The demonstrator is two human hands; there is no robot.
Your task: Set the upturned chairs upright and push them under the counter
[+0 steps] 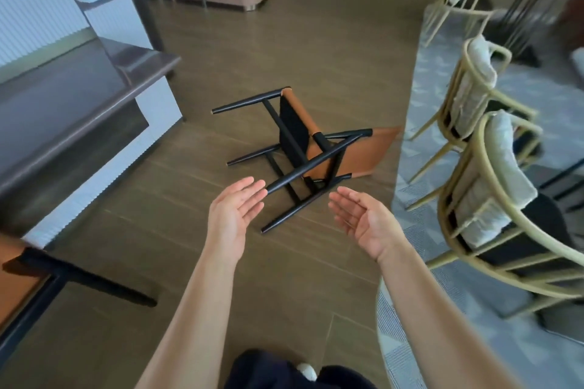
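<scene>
While both palms face inward with fingers straight, nothing is grasped: left hand (235, 215) and right hand (363, 224) are empty, either side of the near legs of the tipped chair (292, 126). L fingertips sit just beside the end of the raised leg; contact or not, can't tell.

Chair lies at frame centre on the wood floor (221, 57), legs pointing toward lower left and toward the camera, tan back flat toward the right.

Risks, my reading:
- Grabbing leg ends only gives a long lever, so the chair may twist or slip out when lifted. Better to hold nearer the seat frame.
- Pivoting on the tan back could scuff it, or the floor.
- Legs swinging on the way up may clip the gold-frame chairs (493, 199) at frame right (closest obstacle).
- A foot may catch the rug (420, 104) edge just right of the chair.

Room: open floor above and left of the chair. Counter (79, 98) runs along frame left, w/ dark recess under its top. Second tan chair (19, 278) at lower left narrows the approach there.
</scene>
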